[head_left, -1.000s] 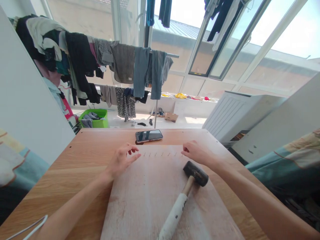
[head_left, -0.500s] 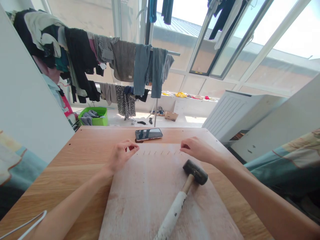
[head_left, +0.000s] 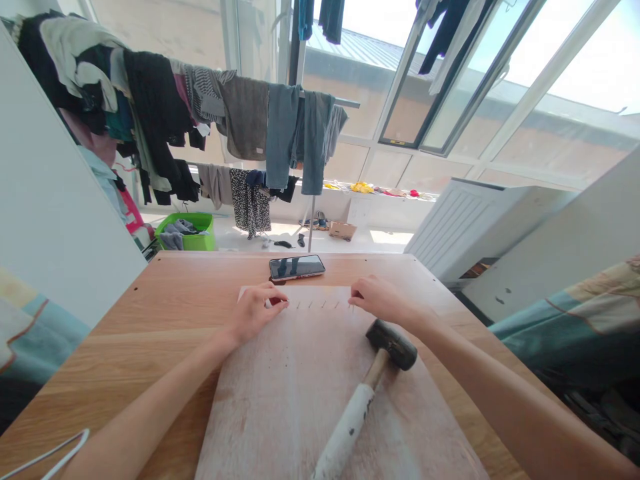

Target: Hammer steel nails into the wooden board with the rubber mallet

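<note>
Left grip, right grip — both narrow, at opposite ends of the nail row — hold unclear.

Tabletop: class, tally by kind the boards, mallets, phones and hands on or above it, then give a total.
Board: 1
Mallet: 1
Phone: 1
Hands: 2 (left hand, right hand)
Total: 5

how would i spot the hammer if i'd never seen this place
Find the wooden table, then the pale board lying on it. The hammer rests diagonally on the board, black head away from the viewer. Its chunky head and mostly white handle set it apart from the row of thin nails beyond.
</note>
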`<state>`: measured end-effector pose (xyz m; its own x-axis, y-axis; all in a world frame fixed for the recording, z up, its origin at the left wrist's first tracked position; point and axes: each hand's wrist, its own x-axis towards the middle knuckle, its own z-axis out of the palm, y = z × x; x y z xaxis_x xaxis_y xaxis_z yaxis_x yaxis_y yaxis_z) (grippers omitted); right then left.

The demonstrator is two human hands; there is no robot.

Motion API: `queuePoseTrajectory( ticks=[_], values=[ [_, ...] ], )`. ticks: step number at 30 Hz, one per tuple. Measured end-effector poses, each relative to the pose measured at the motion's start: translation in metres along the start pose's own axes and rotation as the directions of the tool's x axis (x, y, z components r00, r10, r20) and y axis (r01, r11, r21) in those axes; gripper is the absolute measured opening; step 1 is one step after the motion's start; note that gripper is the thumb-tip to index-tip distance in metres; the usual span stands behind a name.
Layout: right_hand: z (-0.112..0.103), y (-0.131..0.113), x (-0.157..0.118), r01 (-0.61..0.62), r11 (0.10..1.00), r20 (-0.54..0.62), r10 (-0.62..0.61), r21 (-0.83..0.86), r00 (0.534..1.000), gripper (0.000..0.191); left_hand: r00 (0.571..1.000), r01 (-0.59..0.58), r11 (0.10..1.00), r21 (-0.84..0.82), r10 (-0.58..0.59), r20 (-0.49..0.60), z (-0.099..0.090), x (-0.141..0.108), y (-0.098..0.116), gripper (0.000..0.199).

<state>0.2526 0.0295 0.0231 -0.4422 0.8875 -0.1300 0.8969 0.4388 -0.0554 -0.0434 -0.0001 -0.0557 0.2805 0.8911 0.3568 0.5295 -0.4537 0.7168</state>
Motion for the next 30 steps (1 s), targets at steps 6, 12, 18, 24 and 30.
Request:
queuePoseTrajectory(
  ticks=[6, 12, 18, 24, 30],
  values=[
    [-0.001, -0.004, -0.001, 0.039, 0.999, -0.036, -0.038, 0.03, 0.999, 0.022, 1.0, 0.009, 1.0, -0.017, -0.009, 0.005, -0.003, 0.003, 0.007, 0.017],
    [-0.005, -0.014, 0.0, 0.089, 0.992, -0.028, -0.087, 0.09, 0.996, 0.02, 1.0, -0.02, 1.0, -0.016, 0.019, -0.013, -0.002, 0.006, 0.012, 0.016],
    [-0.003, -0.021, 0.007, 0.043, 0.993, -0.003, -0.043, 0.106, 0.999, 0.018, 0.999, -0.03, 0.999, -0.039, 0.028, -0.041, 0.007, 0.011, 0.015, 0.017],
    [-0.003, -0.025, 0.006, 0.034, 0.994, 0.005, -0.035, 0.102, 0.999, 0.019, 1.0, -0.014, 0.998, -0.06, 0.013, -0.007, 0.015, 0.013, 0.014, 0.018],
    [0.001, -0.025, 0.006, 0.045, 0.996, -0.002, -0.045, 0.074, 0.999, 0.021, 1.0, -0.008, 0.999, -0.05, 0.008, -0.004, 0.015, 0.014, 0.014, 0.017]
  ],
)
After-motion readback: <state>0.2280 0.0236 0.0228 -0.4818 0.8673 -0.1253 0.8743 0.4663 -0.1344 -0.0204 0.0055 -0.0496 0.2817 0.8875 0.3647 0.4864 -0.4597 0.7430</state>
